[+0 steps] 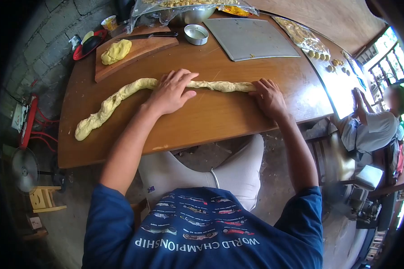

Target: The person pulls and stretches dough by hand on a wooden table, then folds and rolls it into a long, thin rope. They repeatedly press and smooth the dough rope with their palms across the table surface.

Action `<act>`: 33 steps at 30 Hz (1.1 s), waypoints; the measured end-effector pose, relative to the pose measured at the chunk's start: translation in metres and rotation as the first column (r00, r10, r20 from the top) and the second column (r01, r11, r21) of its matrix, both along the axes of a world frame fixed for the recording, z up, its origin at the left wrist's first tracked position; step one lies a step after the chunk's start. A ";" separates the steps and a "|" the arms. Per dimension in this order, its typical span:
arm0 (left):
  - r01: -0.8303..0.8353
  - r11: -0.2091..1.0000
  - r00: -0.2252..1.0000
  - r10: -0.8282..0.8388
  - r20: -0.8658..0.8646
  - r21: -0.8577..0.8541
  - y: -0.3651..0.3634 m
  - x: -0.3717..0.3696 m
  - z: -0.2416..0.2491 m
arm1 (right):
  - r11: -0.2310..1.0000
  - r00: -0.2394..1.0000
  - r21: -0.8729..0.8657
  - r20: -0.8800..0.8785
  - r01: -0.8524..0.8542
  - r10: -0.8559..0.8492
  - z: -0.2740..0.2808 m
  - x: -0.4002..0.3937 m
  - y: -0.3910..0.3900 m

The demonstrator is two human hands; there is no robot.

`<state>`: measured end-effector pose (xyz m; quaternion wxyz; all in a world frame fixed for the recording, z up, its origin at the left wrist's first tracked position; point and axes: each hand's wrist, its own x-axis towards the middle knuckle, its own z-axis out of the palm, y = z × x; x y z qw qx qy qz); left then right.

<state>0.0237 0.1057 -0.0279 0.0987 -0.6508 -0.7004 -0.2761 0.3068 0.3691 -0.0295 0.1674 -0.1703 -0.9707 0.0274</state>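
Observation:
A long pale-yellow dough rope [116,99] lies across the brown wooden table [197,125], thick and wavy at its left end, thinner toward the right. My left hand [171,92] rests flat on the rope's middle with fingers spread. My right hand [268,96] presses flat on the rope's right end. Neither hand grips anything.
A wooden board [141,51] at the back left carries a dough lump [116,51] and a knife [155,35]. Behind are a small metal tin [196,34], a metal tray [251,38], and a tray with dough pieces [332,74]. Another person [375,127] sits at the right.

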 end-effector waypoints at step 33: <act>-0.070 0.984 0.983 0.040 -0.177 -0.166 0.036 0.048 -0.017 | 0.967 0.963 -0.239 -0.226 0.090 -0.146 -0.009 -0.002 -0.011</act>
